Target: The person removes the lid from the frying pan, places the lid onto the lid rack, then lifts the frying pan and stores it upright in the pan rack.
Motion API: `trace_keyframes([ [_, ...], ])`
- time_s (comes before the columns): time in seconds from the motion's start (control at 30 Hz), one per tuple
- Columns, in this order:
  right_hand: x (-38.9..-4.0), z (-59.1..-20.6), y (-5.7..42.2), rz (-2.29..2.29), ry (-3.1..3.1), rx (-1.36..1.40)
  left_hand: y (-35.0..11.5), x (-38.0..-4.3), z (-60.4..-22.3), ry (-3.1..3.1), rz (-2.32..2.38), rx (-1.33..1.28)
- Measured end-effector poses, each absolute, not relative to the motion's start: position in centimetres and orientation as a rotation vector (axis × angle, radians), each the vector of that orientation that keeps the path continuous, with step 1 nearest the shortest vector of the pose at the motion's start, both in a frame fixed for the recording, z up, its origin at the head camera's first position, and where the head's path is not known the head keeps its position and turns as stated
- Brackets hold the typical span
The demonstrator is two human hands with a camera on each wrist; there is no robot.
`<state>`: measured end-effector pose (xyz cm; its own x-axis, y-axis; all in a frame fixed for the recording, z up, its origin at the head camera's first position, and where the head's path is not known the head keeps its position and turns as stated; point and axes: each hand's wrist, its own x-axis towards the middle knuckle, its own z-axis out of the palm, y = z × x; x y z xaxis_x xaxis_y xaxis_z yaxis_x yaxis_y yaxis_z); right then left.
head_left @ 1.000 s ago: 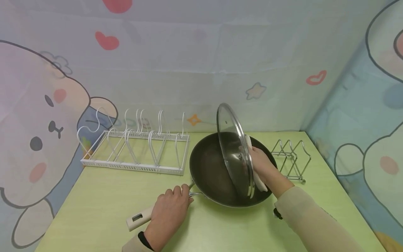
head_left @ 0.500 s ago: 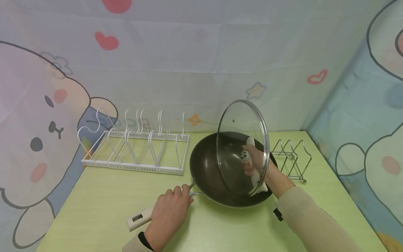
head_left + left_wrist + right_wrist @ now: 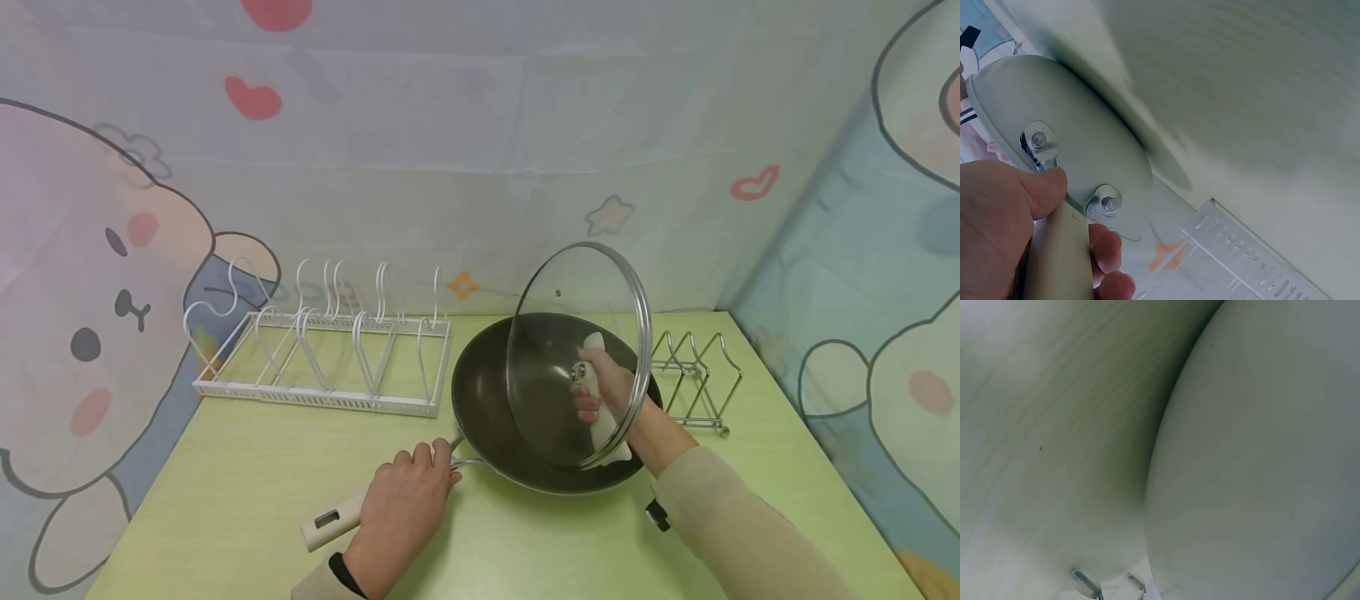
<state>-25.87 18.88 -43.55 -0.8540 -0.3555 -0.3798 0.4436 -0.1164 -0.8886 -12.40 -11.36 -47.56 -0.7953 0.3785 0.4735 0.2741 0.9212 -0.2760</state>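
A: Where is the lid to be found?

B: The lid point(image 3: 543, 358) is held tilted, nearly on edge, over the pan point(image 3: 487, 392), with its underside turned toward the head camera. Whether its lower rim is touched by the pan cannot be told.

A: How is it likely to handle?

B: Clear glass is seen within a metal rim, so it can be judged stiff, fairly heavy, slippery on the face and easily cracked by a knock. It is best taken by the pale bar point(image 3: 609, 432).

A: How are the hands placed?

B: The bar is wrapped by the curled fingers of the right hand point(image 3: 621, 387), partly seen through the glass. The handle point(image 3: 330, 521) is closed round by the left hand point(image 3: 408, 492), near the bolted metal fork.

A: Is that a sound hold for the pan?

B: It should be; the weight is presumably carried at the far end, so a hold close to the fork is favoured.

A: What is seen in it?

B: Only dark lining, part of it viewed through the glass.

A: And beyond?

B: On the bench point(image 3: 225, 508), the pan is flanked by the white rack point(image 3: 405, 406) and the steel rack point(image 3: 701, 423), both divided by upright wires.
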Motion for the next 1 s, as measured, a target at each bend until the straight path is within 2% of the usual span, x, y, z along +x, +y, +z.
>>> trace_keyframes([
  [1.0, -25.8, -45.6, 18.8, -2.236, 1.003, 0.030, -11.4, -12.5, -47.8, -2.541, 0.261, -0.465],
])
